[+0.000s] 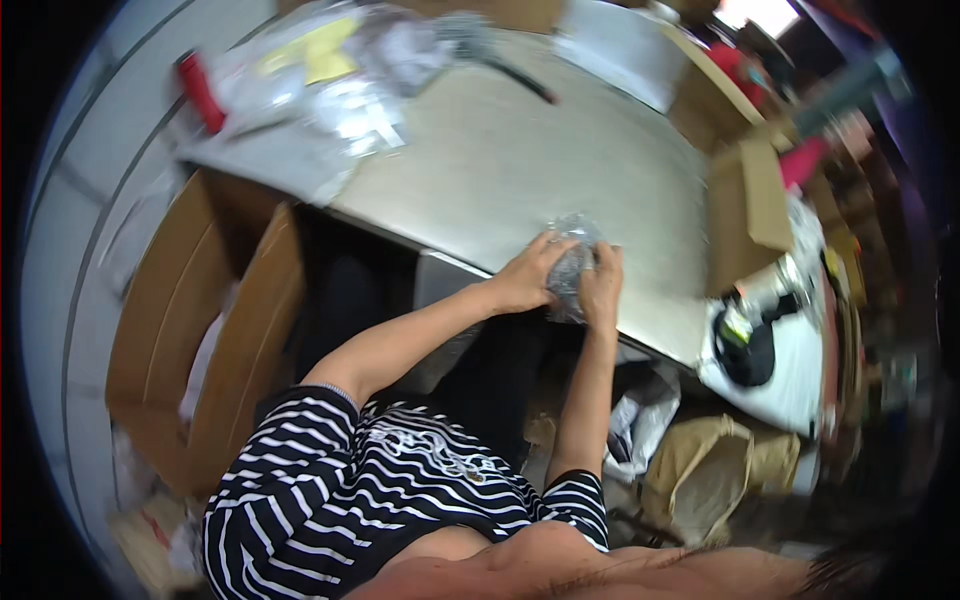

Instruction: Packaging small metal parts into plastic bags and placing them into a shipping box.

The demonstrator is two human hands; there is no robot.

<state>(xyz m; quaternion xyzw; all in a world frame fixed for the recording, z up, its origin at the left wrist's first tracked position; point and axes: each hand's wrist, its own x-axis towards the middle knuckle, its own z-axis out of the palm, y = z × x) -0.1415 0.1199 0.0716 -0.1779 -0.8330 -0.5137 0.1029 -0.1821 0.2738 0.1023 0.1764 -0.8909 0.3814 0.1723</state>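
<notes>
A crinkled clear plastic packet [572, 262] lies at the near edge of the pale table, with something greyish inside that I cannot make out. My left hand [530, 272] grips it from the left side, fingers bent over its top. On its other side my right hand [602, 287] holds it with the fingers curled against the plastic. Both forearms reach up from the lower part of the view. Some fingertips are blurred or hidden behind the packet.
Clear plastic bags [360, 110] and a red cylinder [201, 92] lie at the far left. A dark-handled brush [510, 75] rests at the back. An open cardboard box [250, 320] stands at left, another carton [752, 200] at right. A brown paper sack [700, 475] stands below the table's right side.
</notes>
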